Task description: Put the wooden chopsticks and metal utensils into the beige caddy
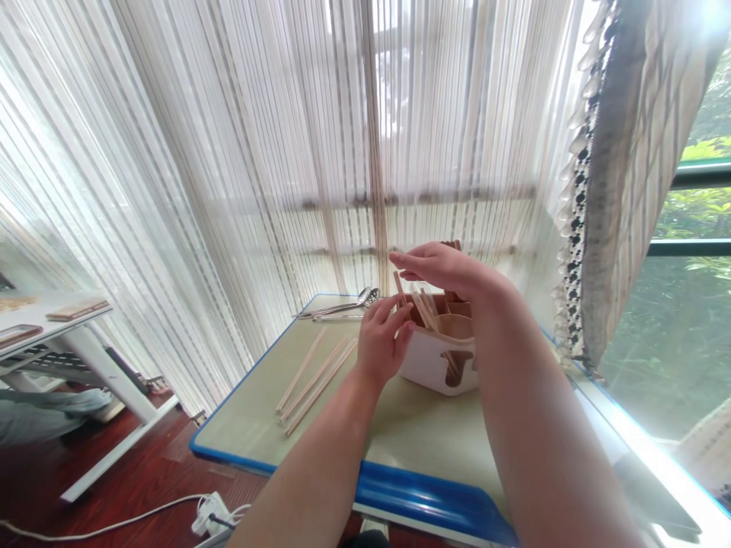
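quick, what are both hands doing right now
Left hand: fingers at the box's rim beside a stick; cannot tell if it grips.
Right hand: open, fingers extended above the box, nothing visibly held.

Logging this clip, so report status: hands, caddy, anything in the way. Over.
Left hand at caddy's rim, grip unclear. Right hand above, fingers extended. Sticks leaning inside. Right forearm hides caddy's right end.

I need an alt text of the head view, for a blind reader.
Two bare hands at a white compartment box on a table: left hand by its left corner, right hand raised above. Thin sticks slant in the box; loose sticks and metal utensils lie to its left, sheer curtains hang behind.
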The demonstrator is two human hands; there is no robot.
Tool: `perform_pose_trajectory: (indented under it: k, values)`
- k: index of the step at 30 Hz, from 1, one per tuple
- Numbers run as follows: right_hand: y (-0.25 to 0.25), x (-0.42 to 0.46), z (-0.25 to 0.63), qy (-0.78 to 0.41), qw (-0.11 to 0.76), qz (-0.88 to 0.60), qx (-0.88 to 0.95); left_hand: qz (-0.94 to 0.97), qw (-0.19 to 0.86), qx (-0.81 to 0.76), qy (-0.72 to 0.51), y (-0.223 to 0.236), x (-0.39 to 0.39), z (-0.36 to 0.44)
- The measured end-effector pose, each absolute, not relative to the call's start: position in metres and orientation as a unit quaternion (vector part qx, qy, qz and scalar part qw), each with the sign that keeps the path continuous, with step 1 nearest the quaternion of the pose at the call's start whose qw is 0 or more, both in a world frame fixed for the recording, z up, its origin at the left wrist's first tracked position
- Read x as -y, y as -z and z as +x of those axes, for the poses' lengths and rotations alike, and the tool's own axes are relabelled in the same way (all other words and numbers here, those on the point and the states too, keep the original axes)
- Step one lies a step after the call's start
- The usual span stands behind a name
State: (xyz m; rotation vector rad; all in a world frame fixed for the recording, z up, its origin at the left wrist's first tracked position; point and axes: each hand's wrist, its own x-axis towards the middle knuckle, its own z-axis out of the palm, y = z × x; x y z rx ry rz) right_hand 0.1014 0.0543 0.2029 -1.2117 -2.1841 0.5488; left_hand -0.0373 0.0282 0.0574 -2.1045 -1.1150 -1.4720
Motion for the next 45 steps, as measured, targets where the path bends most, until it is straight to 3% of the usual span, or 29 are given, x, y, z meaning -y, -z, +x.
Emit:
perform_pose_trajectory:
  k: [16, 22, 29, 37, 41, 45]
  values:
    - [-0.229, -0.013, 0.125, -0.144, 0.29, -0.473, 0.82, -0.753, 0.183, 0.364, 0.516, -0.058, -0.025, -0.036]
    - [-0.233, 0.004, 0.123, -0.128, 0.302, -0.419, 0.847, -0.593, 0.243, 0.477, 0.601, -0.066, -0.017, -0.049]
    - [-0.23, 0.007, 0.104, -0.104, 0.3, -0.452, 0.834, -0.585, 0.231, 0.676, 0.384, -0.047, 0.023, -0.095]
    - [-0.202, -0.002, 0.056, -0.038, 0.165, -0.369, 0.914, -0.529, 0.089, 0.824, 0.184, -0.018, 0.044, -0.11]
    - [-0.185, -0.004, 0.04, 0.018, 0.073, -0.348, 0.935, -0.527, 0.06, 0.837, 0.134, -0.019, 0.041, -0.108]
    - [-0.177, -0.006, 0.033, 0.014, 0.05, -0.316, 0.947, -0.533, 0.091, 0.827, 0.154, -0.021, 0.043, -0.109]
